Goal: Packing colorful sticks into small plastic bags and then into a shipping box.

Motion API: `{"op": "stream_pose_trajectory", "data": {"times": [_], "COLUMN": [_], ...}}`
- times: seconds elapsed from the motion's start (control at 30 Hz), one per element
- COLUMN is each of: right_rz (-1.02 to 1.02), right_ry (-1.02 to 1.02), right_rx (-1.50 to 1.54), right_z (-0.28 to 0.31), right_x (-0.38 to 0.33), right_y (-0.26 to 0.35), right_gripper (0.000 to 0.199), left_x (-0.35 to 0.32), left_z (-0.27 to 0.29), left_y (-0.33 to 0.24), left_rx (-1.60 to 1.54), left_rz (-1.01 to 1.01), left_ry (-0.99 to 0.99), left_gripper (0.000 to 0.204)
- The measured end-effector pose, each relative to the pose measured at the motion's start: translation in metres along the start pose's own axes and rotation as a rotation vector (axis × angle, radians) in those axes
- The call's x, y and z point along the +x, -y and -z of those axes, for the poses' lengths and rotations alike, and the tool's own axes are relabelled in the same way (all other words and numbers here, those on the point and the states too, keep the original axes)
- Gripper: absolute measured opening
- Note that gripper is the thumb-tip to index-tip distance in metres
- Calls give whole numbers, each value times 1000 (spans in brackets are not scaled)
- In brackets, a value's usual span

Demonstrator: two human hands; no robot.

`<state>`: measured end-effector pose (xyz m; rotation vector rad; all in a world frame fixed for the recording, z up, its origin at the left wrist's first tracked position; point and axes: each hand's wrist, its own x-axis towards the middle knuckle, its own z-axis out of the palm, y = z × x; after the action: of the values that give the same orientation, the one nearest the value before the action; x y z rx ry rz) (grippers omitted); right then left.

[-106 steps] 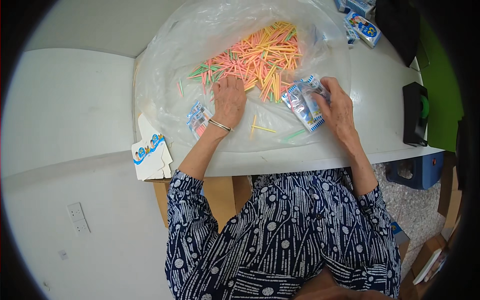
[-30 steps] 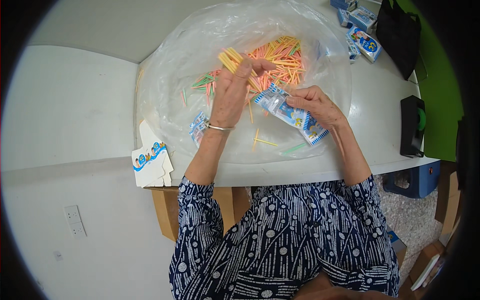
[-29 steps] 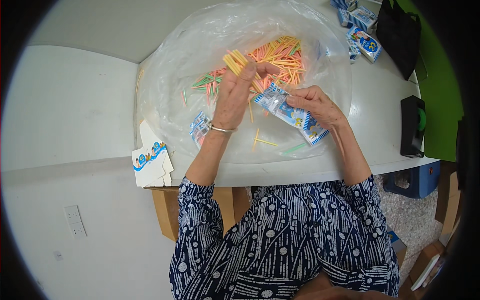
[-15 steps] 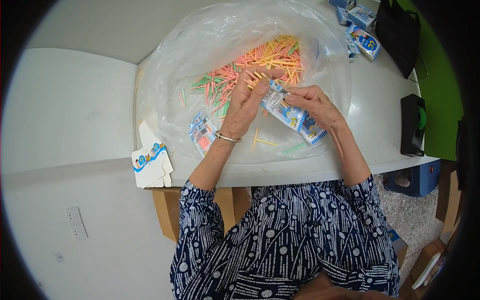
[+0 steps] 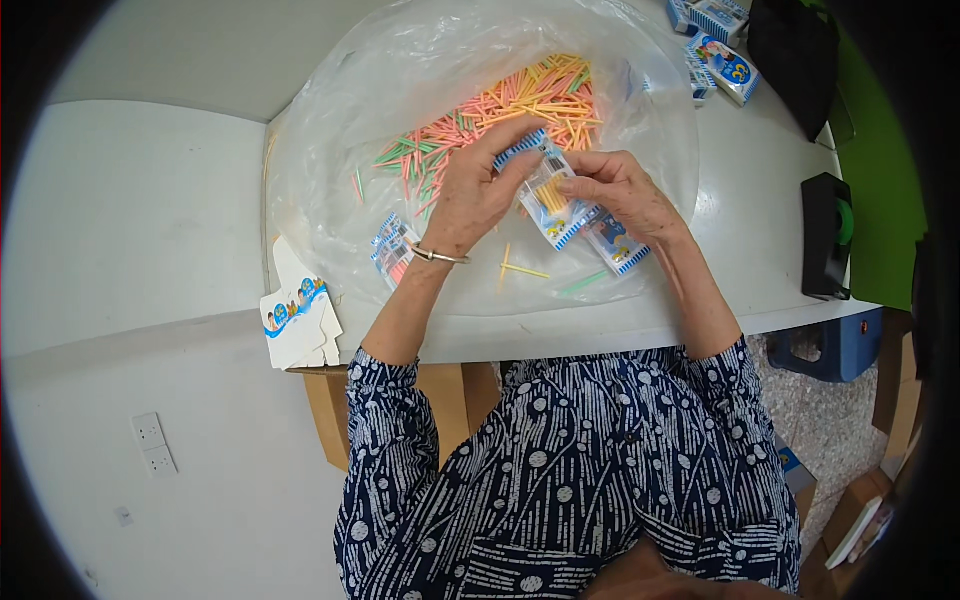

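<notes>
A small clear packet with blue-and-white striped ends (image 5: 556, 225) is held between both hands, orange-yellow sticks visible through its window. My left hand (image 5: 478, 195) is closed on the packet's upper end, thumb and fingers pinching it. My right hand (image 5: 625, 198) pinches the packet's right side with thumb and forefinger. Under the right hand is a second blue-and-white packet (image 5: 622, 247); whether the hand touches it I cannot tell. Beside my left wrist lies another packet (image 5: 392, 240), with pink sticks inside. Beyond the hands, a loose pile of thin pastel sticks (image 5: 540, 90) rests on clear plastic.
A big clear plastic bag (image 5: 330, 130) spreads over the white table. Flat white-and-blue cartons (image 5: 300, 320) lie at the left corner. Small filled-out boxes (image 5: 725, 65), a black bag (image 5: 795, 65) and a black tape dispenser (image 5: 825, 237) stand to the right. Two loose sticks (image 5: 524, 270) cross near me.
The sticks that stuck out from my left fingers now show inside the packet. The packet has turned more upright, and my left hand has shifted to its upper end.
</notes>
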<state>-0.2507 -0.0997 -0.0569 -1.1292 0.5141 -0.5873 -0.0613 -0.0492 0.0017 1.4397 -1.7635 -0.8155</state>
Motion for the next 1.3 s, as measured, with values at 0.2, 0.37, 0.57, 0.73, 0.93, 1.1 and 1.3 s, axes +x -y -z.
{"op": "stream_pose_trajectory", "data": {"times": [0.2, 0.37, 0.57, 0.73, 0.93, 1.1, 1.3], "right_rz": [-66, -84, -120, -143, -83, 106, 347], "right_ry": [45, 14, 52, 30, 71, -223, -553], "right_rx": [-102, -166, -210, -147, -129, -611, -1217], "right_z": [2, 1, -10, -6, -15, 7, 18], "right_x": [0, -1, -9, -8, -11, -36, -55], "right_y": [2, 0, 22, 13, 10, 4, -29], "right_gripper": [21, 18, 21, 24, 21, 19, 27], "left_x": [2, 2, 3, 2, -9, -66, -132], "left_z": [-4, -4, -6, 0, 4, 64, 105], "left_y": [-8, -15, -10, -1, -3, -3, 36], "left_rx": [-316, -250, -190, -325, -262, -113, 634], "left_rz": [92, 138, 24, 86, 37, 259, 347], "left_ry": [-52, -23, -40, 17, -46, -113, -226], "left_gripper": [40, 35, 39, 44, 41, 38, 36]}}
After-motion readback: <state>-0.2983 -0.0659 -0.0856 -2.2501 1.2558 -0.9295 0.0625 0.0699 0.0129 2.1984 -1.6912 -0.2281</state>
